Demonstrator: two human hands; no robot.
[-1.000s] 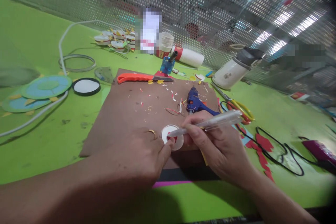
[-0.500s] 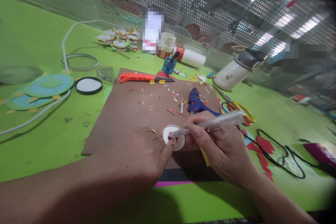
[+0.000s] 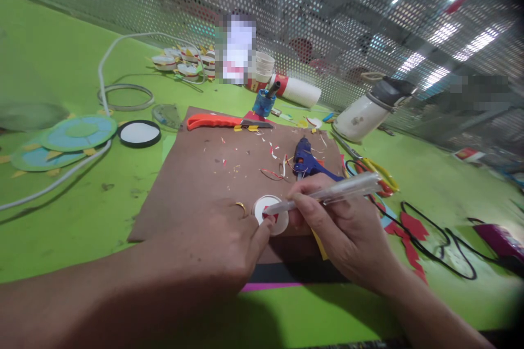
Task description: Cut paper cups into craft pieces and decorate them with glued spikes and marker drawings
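My left hand (image 3: 213, 242) wears a ring and is closed at the edge of a small round white lid-like disc (image 3: 281, 223), its thumb pressing beside a red scrap on top. Some of its fingers are hidden behind the hand. Pinched in my right hand (image 3: 338, 223) is a clear, pen-like tool (image 3: 347, 188), tilted, with its tip touching the disc at the red scrap. Both hands are low over a brown board (image 3: 188, 185). Just beyond my right hand lies a blue glue gun (image 3: 303, 155).
An orange-handled cutter (image 3: 216, 121) lies along the board's far edge, near small paper scraps. At right are yellow-handled scissors (image 3: 380, 172), a black cord (image 3: 446, 270) and red scraps (image 3: 413, 226). A white bottle (image 3: 362, 112) and a blue pot (image 3: 263, 102) stand behind.
The view has shifted very slightly. Both hands, the disc and the pen-like tool keep nearly the same positions.
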